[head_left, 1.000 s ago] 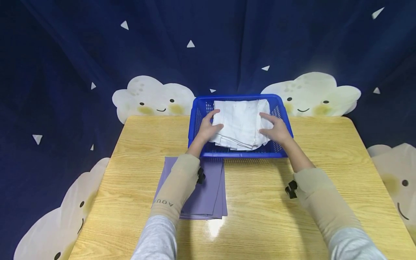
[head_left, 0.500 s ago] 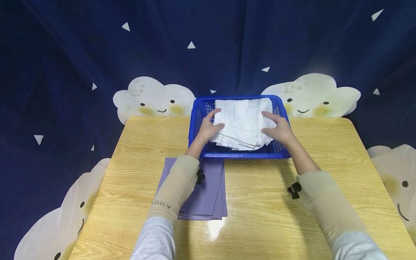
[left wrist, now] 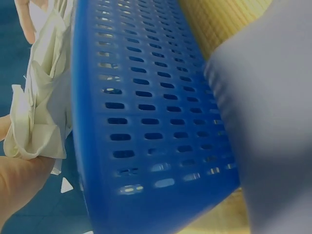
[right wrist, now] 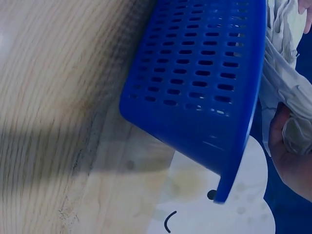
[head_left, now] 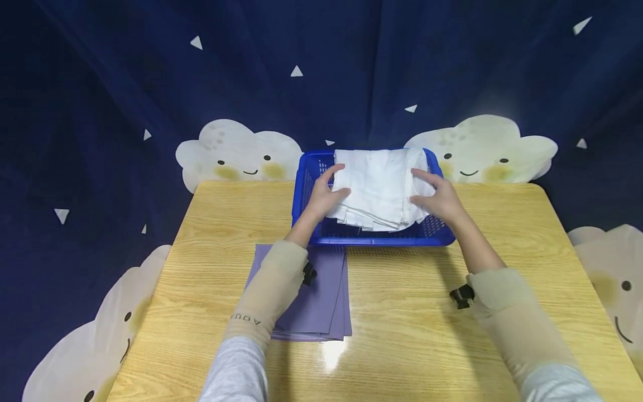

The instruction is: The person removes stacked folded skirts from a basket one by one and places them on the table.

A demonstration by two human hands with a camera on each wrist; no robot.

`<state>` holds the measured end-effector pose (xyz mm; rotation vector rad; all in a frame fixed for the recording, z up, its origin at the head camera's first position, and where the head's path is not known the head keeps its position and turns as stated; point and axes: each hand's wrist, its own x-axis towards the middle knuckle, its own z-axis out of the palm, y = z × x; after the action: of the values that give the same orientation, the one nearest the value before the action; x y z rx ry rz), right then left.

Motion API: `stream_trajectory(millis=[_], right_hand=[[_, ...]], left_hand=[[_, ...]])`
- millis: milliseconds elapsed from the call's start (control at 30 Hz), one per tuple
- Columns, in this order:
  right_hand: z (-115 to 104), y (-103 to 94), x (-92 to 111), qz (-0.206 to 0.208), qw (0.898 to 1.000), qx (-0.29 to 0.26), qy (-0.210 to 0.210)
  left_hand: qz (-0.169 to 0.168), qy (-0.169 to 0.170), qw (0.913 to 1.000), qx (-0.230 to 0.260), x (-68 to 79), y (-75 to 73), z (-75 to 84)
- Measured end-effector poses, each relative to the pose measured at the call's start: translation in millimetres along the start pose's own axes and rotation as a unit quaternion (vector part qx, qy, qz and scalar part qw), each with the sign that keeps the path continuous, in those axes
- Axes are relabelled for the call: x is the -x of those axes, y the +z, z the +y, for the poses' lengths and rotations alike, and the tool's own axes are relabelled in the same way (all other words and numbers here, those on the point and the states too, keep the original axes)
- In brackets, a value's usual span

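A stack of folded white cloths (head_left: 377,187) is at the mouth of the blue perforated basket (head_left: 382,242). My left hand (head_left: 324,195) grips its left end, thumb and fingers on top at the edge. At the right end, my right hand (head_left: 442,198) holds the cloths the same way. The left wrist view has the gathered cloth edge (left wrist: 41,126) in the hand, above the basket's rim. In the right wrist view, the right hand (right wrist: 292,165) curls around the drooping cloth end beside the basket wall (right wrist: 195,73). The undersides of both hands are partly hidden in the head view.
Flat purple sheets (head_left: 316,307) lie stacked under my left forearm, in front of the basket. The wooden table (head_left: 397,324) ends at a dark blue curtain (head_left: 341,67) with cloud prints right behind the basket.
Both hands have raised the white cloths and shifted them slightly right; the stack now overlaps the basket's back rim. The basket and purple sheets stay in place.
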<state>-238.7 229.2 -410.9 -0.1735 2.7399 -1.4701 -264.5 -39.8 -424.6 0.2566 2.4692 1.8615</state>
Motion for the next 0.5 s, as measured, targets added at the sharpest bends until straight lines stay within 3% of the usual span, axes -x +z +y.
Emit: stream_trajectory(millis=[500], right_hand=[[-12.5,-16.1,18.6,-0.015,0.999,0.004,0.027]], left_hand=[[-0.01,0.017,0.9995,0.025,11.0,3.6,10.7]])
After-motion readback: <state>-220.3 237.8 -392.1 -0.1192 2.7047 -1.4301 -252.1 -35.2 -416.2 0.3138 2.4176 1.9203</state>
